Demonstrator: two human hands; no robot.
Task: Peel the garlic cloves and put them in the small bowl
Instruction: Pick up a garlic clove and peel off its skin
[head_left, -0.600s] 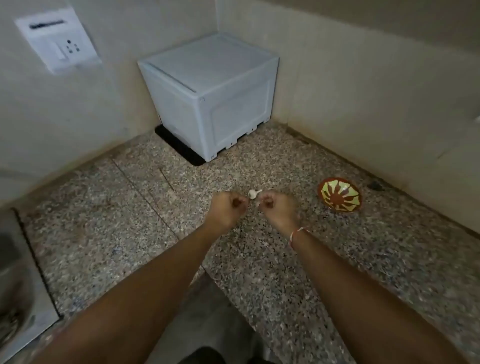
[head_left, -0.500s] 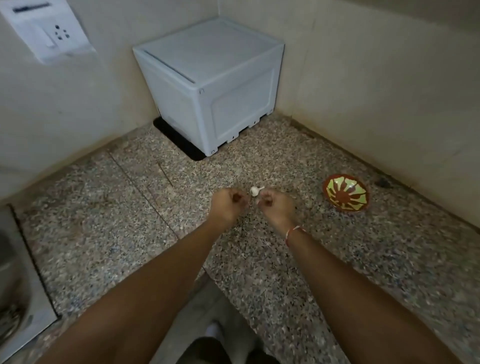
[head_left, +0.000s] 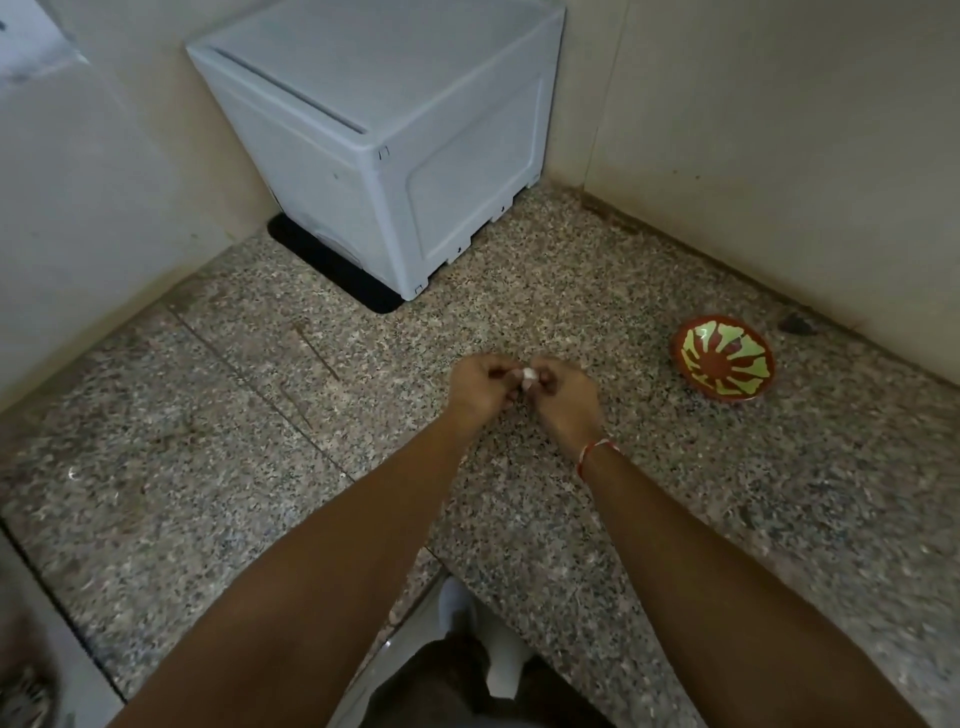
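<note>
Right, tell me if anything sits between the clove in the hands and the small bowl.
Nothing visible does. The garlic clove is pinched between the left hand and right hand; only bare counter lies between them and the small bowl.

Bare forearms, a red-and-white thread bracelet (head_left: 592, 451) on the right wrist.

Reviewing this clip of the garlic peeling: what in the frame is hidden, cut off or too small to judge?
- Garlic clove, head view: tiny, and the left hand and right hand pinching it cover most of it; how much is peeled is unclear.
- Small bowl, head view: its pattern and the dim light hide whether any cloves lie inside.
- Sink, head view: cut by the left edge.
</note>
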